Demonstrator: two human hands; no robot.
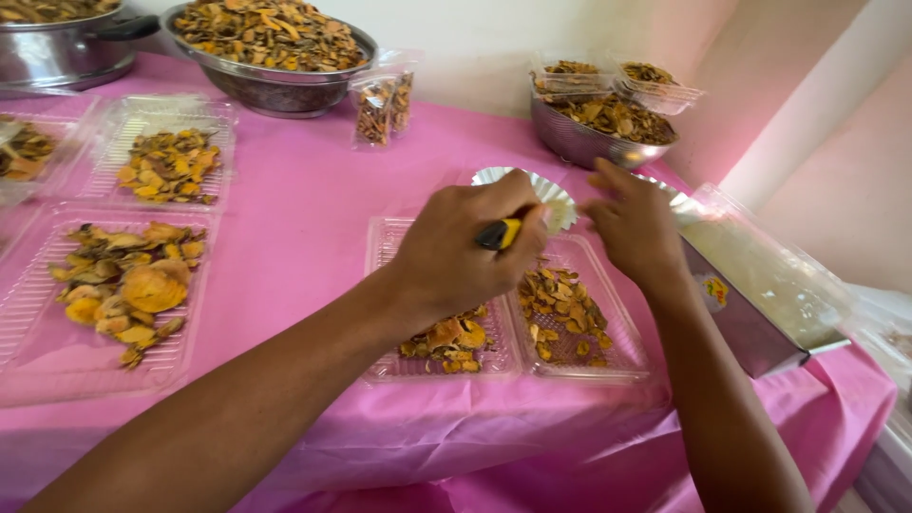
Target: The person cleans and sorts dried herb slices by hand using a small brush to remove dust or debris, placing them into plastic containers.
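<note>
I see a pink cloth (304,190) over the counter, orange-brown dried slices (560,304) in clear ridged trays (617,356), silver bowls (579,142) upper frame, a yellow-black tool (499,234).
</note>
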